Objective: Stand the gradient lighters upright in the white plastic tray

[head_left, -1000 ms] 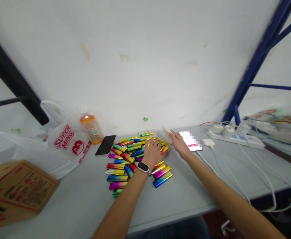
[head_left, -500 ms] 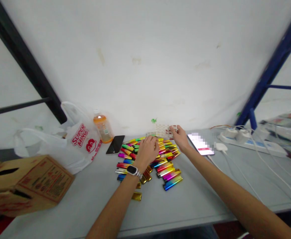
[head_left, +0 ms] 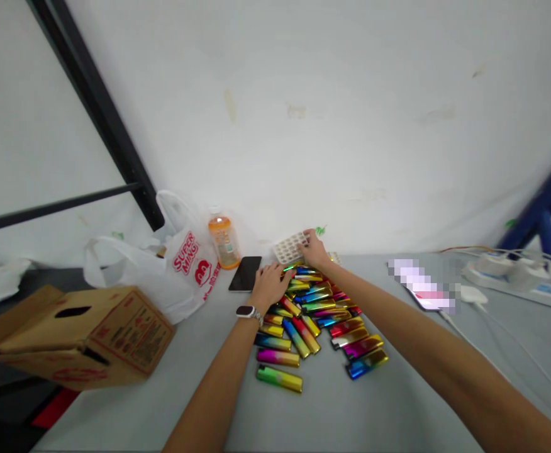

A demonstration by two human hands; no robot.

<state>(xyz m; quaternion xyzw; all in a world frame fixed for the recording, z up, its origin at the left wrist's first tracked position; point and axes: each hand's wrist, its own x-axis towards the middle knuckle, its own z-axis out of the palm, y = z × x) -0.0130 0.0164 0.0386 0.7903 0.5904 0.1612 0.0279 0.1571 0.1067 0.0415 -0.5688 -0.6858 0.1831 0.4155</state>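
Many shiny metallic-coloured lighters (head_left: 320,308) lie in a loose pile on the grey table (head_left: 200,377). My left hand (head_left: 272,284) rests palm down on the pile's far left side, fingers stretched out and spread over the lighters. Behind the pile, my right hand (head_left: 314,250) pinches the right end of a pale tray full of small holes (head_left: 289,248), which is tilted up near the wall. Part of another pale holed piece (head_left: 333,257) shows beyond my right wrist. At the front left of the pile, a green-and-yellow lighter (head_left: 280,379) lies apart.
A dark phone (head_left: 246,274) lies left of my left hand, before an orange bottle (head_left: 224,242). Further left are a white plastic bag (head_left: 185,283) and a cardboard box (head_left: 115,336). On the right lie a lit phone (head_left: 419,286), charging cables and a power strip (head_left: 516,277).
The view has turned left. My right hand has carried the holed tray leftward behind the pile. My left hand has shifted to the pile's left side, and lighters there lie differently.
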